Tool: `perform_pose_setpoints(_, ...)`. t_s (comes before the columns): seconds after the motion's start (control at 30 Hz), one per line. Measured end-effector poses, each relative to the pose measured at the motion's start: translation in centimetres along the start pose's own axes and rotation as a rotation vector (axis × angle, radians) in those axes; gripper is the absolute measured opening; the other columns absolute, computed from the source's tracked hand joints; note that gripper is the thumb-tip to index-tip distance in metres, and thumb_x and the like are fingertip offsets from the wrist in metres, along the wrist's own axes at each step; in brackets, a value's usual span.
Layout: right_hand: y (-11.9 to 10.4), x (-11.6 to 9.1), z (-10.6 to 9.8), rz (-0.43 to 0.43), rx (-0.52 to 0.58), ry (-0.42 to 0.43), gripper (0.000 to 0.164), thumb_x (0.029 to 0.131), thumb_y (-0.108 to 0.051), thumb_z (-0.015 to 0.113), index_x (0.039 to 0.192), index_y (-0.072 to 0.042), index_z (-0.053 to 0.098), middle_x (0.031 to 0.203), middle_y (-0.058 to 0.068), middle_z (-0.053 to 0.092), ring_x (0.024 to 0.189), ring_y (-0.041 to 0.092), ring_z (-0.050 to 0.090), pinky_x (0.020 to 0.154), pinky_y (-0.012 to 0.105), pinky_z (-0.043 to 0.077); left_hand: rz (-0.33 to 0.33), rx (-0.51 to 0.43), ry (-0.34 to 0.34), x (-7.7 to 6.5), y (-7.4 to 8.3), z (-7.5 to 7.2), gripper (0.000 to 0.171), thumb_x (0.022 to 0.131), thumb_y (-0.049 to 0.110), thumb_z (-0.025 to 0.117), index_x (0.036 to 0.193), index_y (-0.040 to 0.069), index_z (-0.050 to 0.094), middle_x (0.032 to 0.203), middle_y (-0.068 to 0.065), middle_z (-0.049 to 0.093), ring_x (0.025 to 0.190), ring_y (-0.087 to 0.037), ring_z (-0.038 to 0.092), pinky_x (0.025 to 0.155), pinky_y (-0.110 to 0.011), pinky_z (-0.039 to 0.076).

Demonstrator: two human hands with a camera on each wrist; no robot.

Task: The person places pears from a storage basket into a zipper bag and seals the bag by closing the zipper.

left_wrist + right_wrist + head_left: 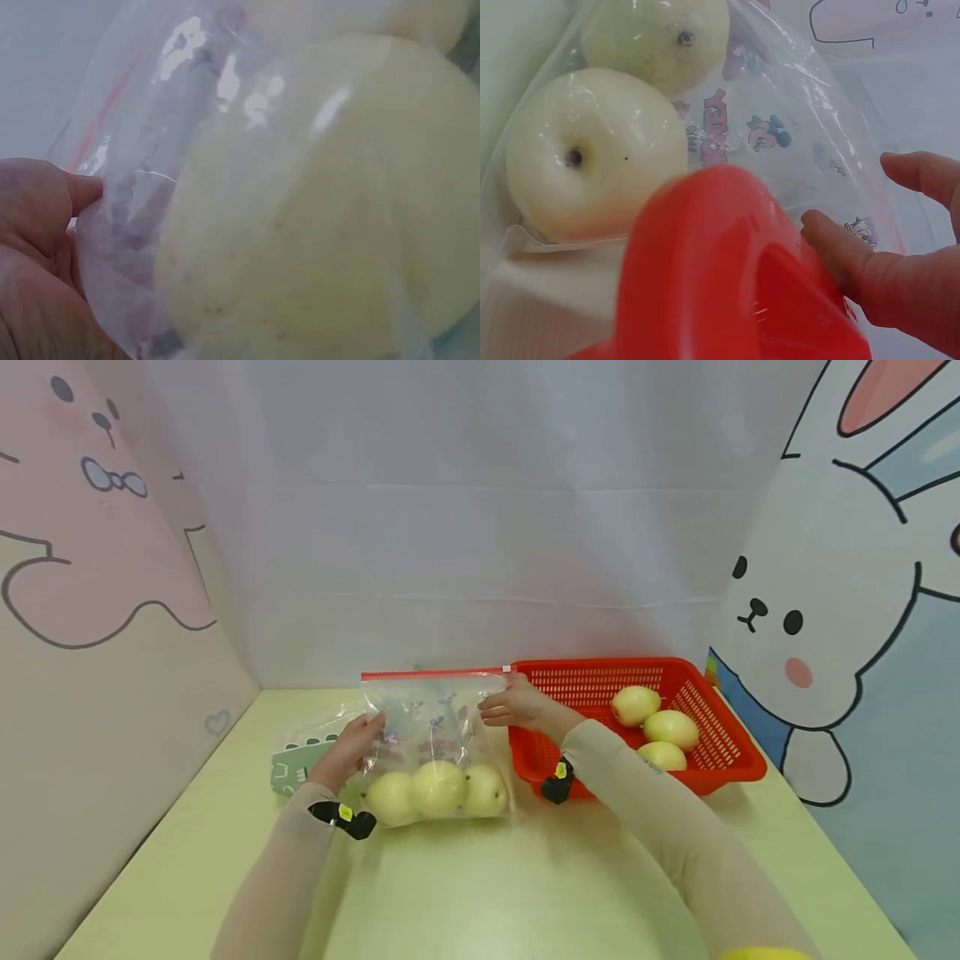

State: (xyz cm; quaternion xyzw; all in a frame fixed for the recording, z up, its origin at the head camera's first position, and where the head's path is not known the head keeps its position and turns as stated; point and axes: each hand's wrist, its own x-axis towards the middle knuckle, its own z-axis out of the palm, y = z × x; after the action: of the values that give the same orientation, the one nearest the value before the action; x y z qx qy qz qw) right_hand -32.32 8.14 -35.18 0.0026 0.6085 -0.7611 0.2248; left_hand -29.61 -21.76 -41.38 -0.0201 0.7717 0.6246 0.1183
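A clear zip bag (408, 739) with a red zip strip and printed cartoon figures stands upright on the table. Pale yellow pears (438, 789) fill its bottom; three show from the front. My left hand (348, 752) pinches the bag's left side between thumb and fingers, and the left wrist view shows the thumb (86, 193) against the plastic. At the upper right corner of the bag is my right hand (521, 703). Its thumb and finger (836, 244) are spread apart in the right wrist view, with fingertips right by the bag's edge.
A red plastic basket (712, 777) sits right of the bag, its rim close under my right wrist. Three pears (670, 729) lie inside it. Behind my left hand is a green printed packet (288, 772) with clear plastic. White curtain-like walls enclose the table (480, 893).
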Motion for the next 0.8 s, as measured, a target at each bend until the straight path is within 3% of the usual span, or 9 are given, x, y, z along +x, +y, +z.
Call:
perform_pose_setpoints(0.1, 0.1, 0.5, 0.2, -0.004, 0.002, 0.039, 0.096, 0.092, 0.018, 0.049, 0.152, -0.009, -0.020, 0.148, 0.035, 0.025, 0.131, 0.052, 0.042, 0.106, 0.053, 0.039, -0.024, 0.018, -0.004, 0.7, -0.1, 0.1, 0.053, 0.109, 0.039, 0.033, 0.141, -0.004, 0.032, 0.138, -0.029, 0.043, 0.085, -0.019, 0.071, 0.064, -0.033, 0.056)
perform_pose_setpoints(0.2, 0.3, 0.8, 0.5, -0.009, -0.008, 0.055, 0.092, 0.097, 0.013, 0.044, 0.151, -0.009, -0.027, 0.148, 0.039, 0.026, 0.132, 0.053, 0.042, 0.106, 0.054, 0.038, -0.042, 0.028, 0.004, 1.0, -0.4, 0.1, 0.056, 0.109, 0.038, 0.034, 0.145, -0.004, 0.028, 0.136, -0.029, 0.047, 0.083, -0.020, 0.071, 0.068, -0.036, 0.057)
perform_pose_setpoints(0.27, 0.4, 0.8, 0.8, -0.009, -0.034, 0.053, 0.094, 0.098, 0.012, 0.044, 0.150, -0.010, -0.032, 0.148, 0.039, 0.029, 0.131, 0.052, 0.043, 0.106, 0.054, 0.038, -0.054, 0.041, 0.000, 0.5, -0.1, 0.2, 0.058, 0.109, 0.036, 0.033, 0.147, -0.007, 0.024, 0.136, -0.033, 0.046, 0.085, -0.023, 0.071, 0.070, -0.037, 0.057)
perform_pose_setpoints(0.37, 0.5, 0.7, 1.3, -0.018, -0.094, 0.054, 0.104, 0.095, 0.012, 0.050, 0.149, -0.014, -0.035, 0.151, 0.036, 0.027, 0.128, 0.050, 0.047, 0.104, 0.051, 0.041, -0.062, 0.053, 0.008, 0.5, -0.7, 0.0, 0.060, 0.108, 0.038, 0.035, 0.143, -0.009, 0.022, 0.136, -0.033, 0.045, 0.088, -0.025, 0.071, 0.071, -0.039, 0.058)
perform_pose_setpoints(0.5, 0.2, 0.3, 1.5, -0.041, -0.134, 0.066, 0.109, 0.093, 0.008, 0.057, 0.151, -0.017, -0.032, 0.156, 0.031, 0.021, 0.128, 0.050, 0.048, 0.102, 0.051, 0.043, -0.048, 0.111, 0.047, 0.7, -1.2, -0.9, 0.068, 0.106, 0.045, 0.037, 0.144, -0.008, 0.016, 0.138, -0.034, 0.043, 0.106, -0.037, 0.064, 0.072, -0.038, 0.057)
perform_pose_setpoints(0.63, 0.1, -0.4, 1.4, -0.063, -0.155, 0.066, 0.108, 0.093, 0.006, 0.059, 0.154, -0.019, -0.026, 0.161, 0.026, 0.007, 0.134, 0.050, 0.041, 0.104, 0.054, 0.042, -0.018, 0.203, 0.073, -0.2, -0.6, -2.0, 0.075, 0.106, 0.049, 0.033, 0.150, -0.007, 0.012, 0.143, -0.035, 0.039, 0.127, -0.047, 0.047, 0.081, -0.045, 0.055)
perform_pose_setpoints(0.8, 0.4, -1.1, 1.4, -0.093, -0.226, 0.063, 0.104, 0.093, 0.002, 0.059, 0.157, -0.019, -0.020, 0.163, 0.019, -0.008, 0.139, 0.047, 0.033, 0.105, 0.056, 0.039, 0.013, 0.409, 0.142, -1.9, -0.4, -4.3, 0.069, 0.107, 0.047, 0.029, 0.147, -0.008, 0.021, 0.144, -0.034, 0.039, 0.133, -0.051, 0.037, 0.100, -0.060, 0.040)
